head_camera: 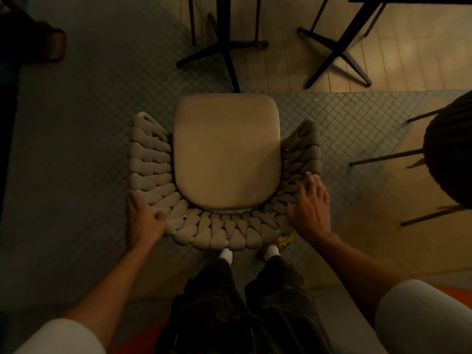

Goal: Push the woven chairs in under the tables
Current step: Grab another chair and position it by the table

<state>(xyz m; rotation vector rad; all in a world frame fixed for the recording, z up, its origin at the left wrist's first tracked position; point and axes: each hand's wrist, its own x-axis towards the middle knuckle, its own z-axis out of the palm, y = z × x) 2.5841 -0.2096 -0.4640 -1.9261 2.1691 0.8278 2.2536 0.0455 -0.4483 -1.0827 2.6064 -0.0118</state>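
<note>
Head cam looks straight down on the woven chair (224, 233), which stands on the grey tiled floor (76, 149) directly in front of my legs (242, 302). Its beige seat cushion (227, 152) points toward a black cross-shaped table base (222, 47). The cushion's front edge is just beside one foot of that base, so the chair is not under the table yet. My left hand (141, 215) grips the back-left corner of the woven backrest, thumb on top. My right hand (309, 203) lies on the back-right part w/ fingers nearly straight, not closed. A 2nd table base (337, 54) stands further right.
</note>
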